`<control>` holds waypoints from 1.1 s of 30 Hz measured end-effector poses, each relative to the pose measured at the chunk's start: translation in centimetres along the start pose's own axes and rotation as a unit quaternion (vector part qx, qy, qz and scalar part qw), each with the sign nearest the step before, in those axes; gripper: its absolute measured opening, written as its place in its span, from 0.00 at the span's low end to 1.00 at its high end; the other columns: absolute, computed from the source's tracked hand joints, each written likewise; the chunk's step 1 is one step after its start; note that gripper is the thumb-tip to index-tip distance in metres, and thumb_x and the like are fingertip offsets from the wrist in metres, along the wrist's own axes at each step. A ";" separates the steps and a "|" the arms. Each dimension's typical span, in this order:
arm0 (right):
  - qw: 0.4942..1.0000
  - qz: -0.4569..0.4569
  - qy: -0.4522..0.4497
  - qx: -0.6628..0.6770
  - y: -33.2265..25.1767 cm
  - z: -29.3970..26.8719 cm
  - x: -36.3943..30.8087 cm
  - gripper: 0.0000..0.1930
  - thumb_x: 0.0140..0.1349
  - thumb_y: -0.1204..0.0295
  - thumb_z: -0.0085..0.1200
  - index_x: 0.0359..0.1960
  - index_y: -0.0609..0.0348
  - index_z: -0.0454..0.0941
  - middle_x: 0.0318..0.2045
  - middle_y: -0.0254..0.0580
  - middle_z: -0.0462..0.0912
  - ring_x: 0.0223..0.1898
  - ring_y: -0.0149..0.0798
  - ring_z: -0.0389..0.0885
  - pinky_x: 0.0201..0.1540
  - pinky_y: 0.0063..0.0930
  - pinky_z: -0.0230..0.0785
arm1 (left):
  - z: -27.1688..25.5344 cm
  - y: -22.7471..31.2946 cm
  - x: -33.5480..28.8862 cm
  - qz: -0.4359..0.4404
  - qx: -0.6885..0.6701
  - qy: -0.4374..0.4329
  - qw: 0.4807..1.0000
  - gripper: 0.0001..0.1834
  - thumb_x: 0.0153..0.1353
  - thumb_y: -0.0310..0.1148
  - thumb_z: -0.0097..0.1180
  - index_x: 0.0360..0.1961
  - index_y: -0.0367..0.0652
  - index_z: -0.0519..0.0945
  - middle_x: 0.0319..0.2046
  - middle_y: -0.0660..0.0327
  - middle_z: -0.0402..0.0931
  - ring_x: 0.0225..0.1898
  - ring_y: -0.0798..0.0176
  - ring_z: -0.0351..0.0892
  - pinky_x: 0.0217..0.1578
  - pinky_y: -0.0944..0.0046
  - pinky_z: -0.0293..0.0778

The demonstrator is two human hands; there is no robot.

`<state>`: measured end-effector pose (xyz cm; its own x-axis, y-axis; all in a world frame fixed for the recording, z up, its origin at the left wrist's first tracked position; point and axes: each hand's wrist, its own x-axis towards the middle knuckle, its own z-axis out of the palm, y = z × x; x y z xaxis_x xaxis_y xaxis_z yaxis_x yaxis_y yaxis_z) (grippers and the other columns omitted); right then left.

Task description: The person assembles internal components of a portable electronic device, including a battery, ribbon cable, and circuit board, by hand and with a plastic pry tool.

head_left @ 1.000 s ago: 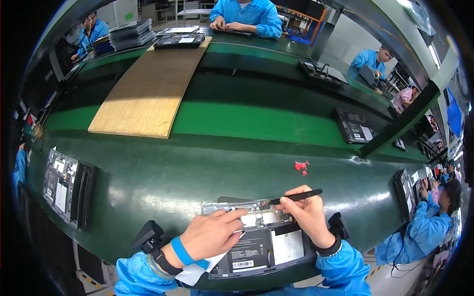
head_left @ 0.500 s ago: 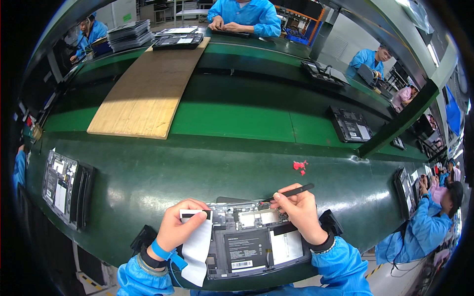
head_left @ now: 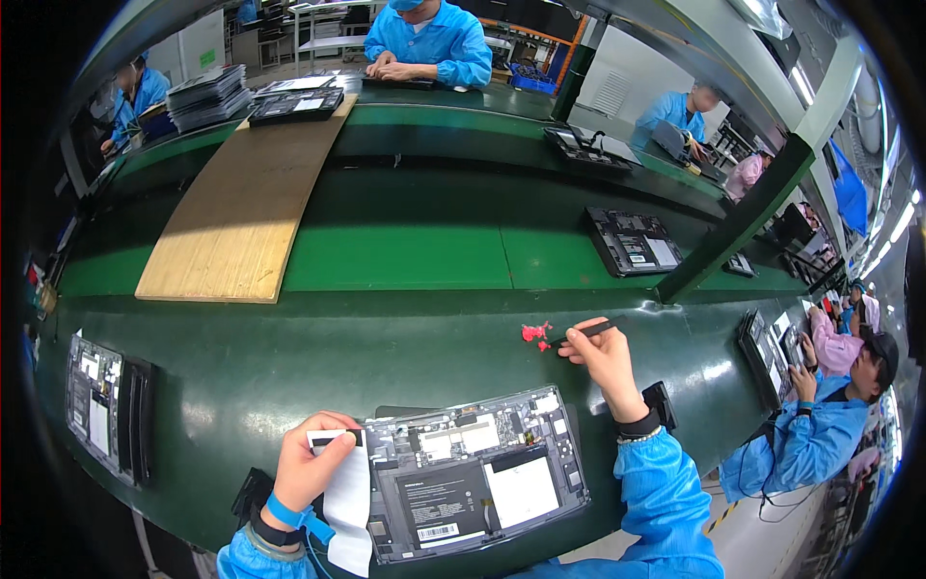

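Note:
In front of me lies an open laptop base (head_left: pixel 569 461), its circuit board, black battery (head_left: pixel 442 504) and a white panel (head_left: pixel 522 489) exposed. At its left edge my left hand (head_left: pixel 311 463) pinches a long white strip (head_left: pixel 347 511) with a black piece at its top. The strip hangs down beside the laptop. My right hand (head_left: pixel 603 359) is past the laptop's far right corner, closed on black tweezers (head_left: pixel 586 331). Their tips reach close to small red scraps (head_left: pixel 536 335) on the bench; whether they touch is too small to tell.
Stacked laptop bases stand at the left (head_left: pixel 104 405) and right (head_left: pixel 767 357). Beyond the bench, a wooden board (head_left: pixel 231 207) spans the green conveyor (head_left: pixel 415 236), which carries another laptop base (head_left: pixel 634 241). A green post (head_left: pixel 738 217) rises at right. Co-workers in blue sit opposite and at right.
My right hand has moved from the laptop's upper edge out to the red scraps, tweezers still held. The left hand keeps the strip at the laptop's left. The view has shifted somewhat.

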<state>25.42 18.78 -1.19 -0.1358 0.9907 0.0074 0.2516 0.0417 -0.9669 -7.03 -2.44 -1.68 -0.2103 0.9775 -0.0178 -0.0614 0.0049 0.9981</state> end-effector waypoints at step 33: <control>0.937 0.180 -0.297 0.040 -10.1 8.7 0.2 0.12 0.63 0.62 0.41 0.37 0.56 0.68 0.18 0.28 0.67 0.10 0.21 0.54 0.11 0.13 0.45 | -3.8 5.0 0.1 0.162 -0.243 0.151 0.944 0.11 0.56 0.31 0.48 0.40 0.41 0.68 0.61 0.50 0.54 0.60 0.62 0.55 0.57 0.61 0.52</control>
<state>14.50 17.45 6.31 -0.5705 0.6916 -0.4429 0.3146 -0.3141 -0.8958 -11.05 -3.16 3.10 -0.5593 0.8057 0.1952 -0.3703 -0.4534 0.8108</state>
